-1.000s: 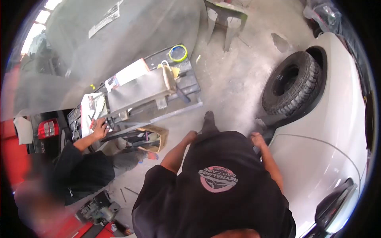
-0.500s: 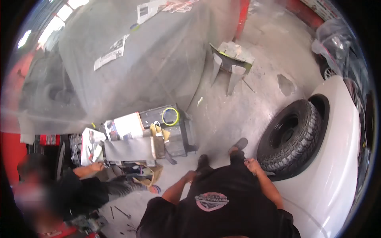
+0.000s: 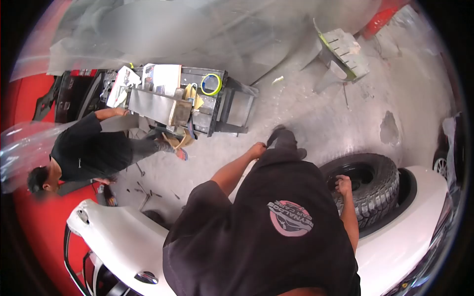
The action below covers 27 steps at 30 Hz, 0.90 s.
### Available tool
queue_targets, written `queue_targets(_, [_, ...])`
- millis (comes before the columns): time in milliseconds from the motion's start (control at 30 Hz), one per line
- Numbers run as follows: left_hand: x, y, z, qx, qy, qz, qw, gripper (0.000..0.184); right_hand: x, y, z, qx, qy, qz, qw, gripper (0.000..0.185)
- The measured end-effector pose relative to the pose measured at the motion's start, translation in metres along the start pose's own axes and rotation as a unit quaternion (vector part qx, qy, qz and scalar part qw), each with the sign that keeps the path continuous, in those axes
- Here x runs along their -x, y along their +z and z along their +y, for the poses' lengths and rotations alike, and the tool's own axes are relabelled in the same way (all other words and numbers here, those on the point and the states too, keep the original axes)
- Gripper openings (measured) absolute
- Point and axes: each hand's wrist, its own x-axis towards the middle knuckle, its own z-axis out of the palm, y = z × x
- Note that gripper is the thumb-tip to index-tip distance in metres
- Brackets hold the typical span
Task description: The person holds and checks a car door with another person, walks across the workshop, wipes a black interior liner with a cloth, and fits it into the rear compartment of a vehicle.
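wide head view, close above the shirt [image 3: 261, 237], forward and down over floor [image 3: 340, 121]

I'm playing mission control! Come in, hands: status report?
Left hand near the trousers, grip unclear. Right hand in front of the tyre, touch unclear. Tyre in wheel arch of white car, right arm hiding part.

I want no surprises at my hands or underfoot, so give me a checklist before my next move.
1. Left hand empty: cannot tell; it is curled and could hide something small.
2. Right hand off the tire: cannot tell; they overlap in view.
3. Floor clear: not ok; loose long items lie to your left.
4. Co-worker apart from you: ok, over by the black bench.
5. Yellow tape roll on the bench: ok.
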Motion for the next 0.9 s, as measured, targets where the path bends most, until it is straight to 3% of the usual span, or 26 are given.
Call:
queue_targets(100, [-0.001, 0.016, 0.027, 0.014, 0.054, -0.003, 0.998, 0.030, -0.030, -0.012, -0.008, 0.011, -0.038, -0.024, 0.999, 0.031])
queue_targets(167, [-0.033, 0.033, 0.008, -0.067, 0.102, -0.039, 0.992, 0.031, -0.056, -0.015, 0.001, 0.005, -0.137, -0.072, 0.988, 0.023])
queue_targets(200, [-0.047, 0.044, 0.002, 0.027, 0.075, -0.049, 0.996, 0.030, -0.049, -0.016, -0.022, -0.060, -0.017, -0.069, 0.996, 0.016])
queue_targets(233, [-0.048, 0.049, 0.017, 0.035, 0.027, -0.073, 0.996, 0.029, -0.043, -0.022, -0.045, -0.071, -0.003, -0.100, 0.992, 0.014])
queue_targets(300, [-0.090, 0.057, 0.026, 0.015, 0.001, -0.159, 0.987, 0.029, -0.054, -0.033, -0.048, 0.034, -0.098, -0.083, 0.991, 0.017])
queue_targets(400, [-0.128, 0.058, 0.058, -0.041, -0.007, -0.234, 0.971, 0.029, -0.045, -0.068, -0.061, 0.033, -0.081, 0.022, 0.996, 0.024])
queue_targets(467, [-0.167, 0.043, 0.107, -0.071, -0.010, -0.246, 0.967, 0.029, -0.052, -0.097, -0.062, -0.033, -0.046, 0.075, 0.996, 0.027])
queue_targets(533, [-0.197, 0.025, 0.162, -0.154, 0.039, -0.300, 0.941, 0.030, -0.051, -0.116, -0.046, 0.017, -0.044, 0.185, 0.982, 0.028])
queue_targets(567, [-0.215, 0.021, 0.199, -0.107, -0.052, -0.310, 0.943, 0.031, -0.052, -0.123, -0.037, 0.044, -0.038, 0.237, 0.970, 0.028])
queue_targets(600, [-0.229, 0.018, 0.243, -0.062, -0.142, -0.307, 0.939, 0.035, -0.046, -0.139, -0.039, 0.029, 0.005, 0.197, 0.980, 0.031])
queue_targets(633, [-0.229, 0.022, 0.302, -0.062, -0.144, -0.252, 0.955, 0.037, -0.050, -0.147, -0.033, 0.033, 0.017, 0.197, 0.980, 0.031])
queue_targets(767, [-0.293, 0.055, 0.444, -0.088, -0.098, -0.242, 0.961, 0.043, -0.099, -0.151, 0.029, 0.019, 0.086, 0.178, 0.980, 0.032])
queue_targets(900, [-0.343, 0.123, 0.525, -0.059, -0.072, -0.278, 0.956, 0.048, -0.144, -0.253, 0.019, -0.145, 0.176, 0.086, 0.970, 0.030])
